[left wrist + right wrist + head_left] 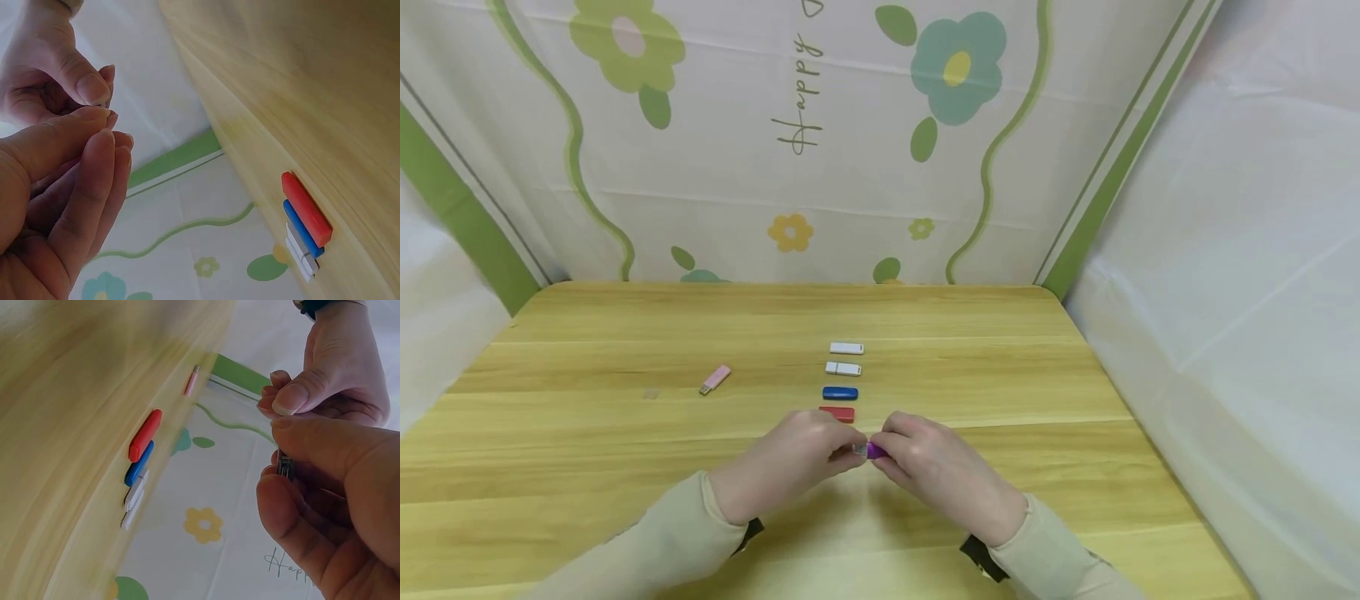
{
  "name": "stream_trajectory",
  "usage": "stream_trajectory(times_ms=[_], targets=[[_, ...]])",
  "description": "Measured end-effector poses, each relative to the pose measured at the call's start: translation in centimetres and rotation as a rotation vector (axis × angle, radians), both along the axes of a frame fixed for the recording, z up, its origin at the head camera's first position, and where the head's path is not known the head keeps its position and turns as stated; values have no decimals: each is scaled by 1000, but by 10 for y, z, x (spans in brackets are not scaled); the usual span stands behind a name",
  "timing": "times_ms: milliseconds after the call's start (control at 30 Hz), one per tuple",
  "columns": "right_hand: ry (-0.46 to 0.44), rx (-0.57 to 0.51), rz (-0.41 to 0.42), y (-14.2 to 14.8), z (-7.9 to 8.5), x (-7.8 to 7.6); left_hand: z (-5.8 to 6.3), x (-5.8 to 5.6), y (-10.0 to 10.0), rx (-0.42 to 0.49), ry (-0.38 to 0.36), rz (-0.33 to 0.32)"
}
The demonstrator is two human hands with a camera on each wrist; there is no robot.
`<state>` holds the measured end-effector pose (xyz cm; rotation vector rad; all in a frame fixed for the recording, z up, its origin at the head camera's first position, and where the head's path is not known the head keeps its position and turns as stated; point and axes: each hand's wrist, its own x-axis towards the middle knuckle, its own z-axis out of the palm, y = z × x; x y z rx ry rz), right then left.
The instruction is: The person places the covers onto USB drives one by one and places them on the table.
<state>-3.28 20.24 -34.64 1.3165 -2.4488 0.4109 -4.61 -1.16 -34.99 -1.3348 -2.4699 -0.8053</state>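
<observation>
Close above the front of the table, both hands meet at a small purple USB stick [876, 451] with a clear, cap-like end [860, 449]. My left hand [797, 457] pinches the clear end between thumb and fingertips. From the other side, my right hand [942, 468] grips the purple body with thumb and fingers. Fingers cover most of the stick; the right wrist view shows only a dark bit of it [285, 466]. Just beyond the left fingers lies a red USB stick [838, 414], partly hidden by that hand in the head view.
Behind the red stick, a blue USB stick [840, 393] and two white ones, the nearer [844, 369] and the farther [847, 348], form a column. Farther left lies a pink USB stick [715, 379], metal plug exposed, near a faint translucent piece [651, 393]. A flowered curtain [730, 167] hangs behind.
</observation>
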Motion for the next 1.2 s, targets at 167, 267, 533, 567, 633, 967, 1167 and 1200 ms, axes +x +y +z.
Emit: stream_trajectory(times_ms=[167,267,533,567,633,967,1167,1200], targets=[[3,11,3,3,-2,-1,-1,-2,5,-31,-22,-2],[6,15,1,5,-3,-3,-2,-5,9,-44,-20,-5],[-7,42,-20,13,-7,-8,-8,-13,21,-61,-40,0],[-17,55,-31,14,-7,-8,-9,-15,23,-64,-51,8],[-47,83,-57,15,-9,-10,-12,-17,28,-80,-63,27],[-217,107,-161,22,-23,-36,-24,-52,52,-218,-203,19],[-289,140,-176,24,-23,-66,-21,-84,57,-308,-251,28],[-298,148,-172,24,-23,-71,-20,-88,58,-324,-259,33]])
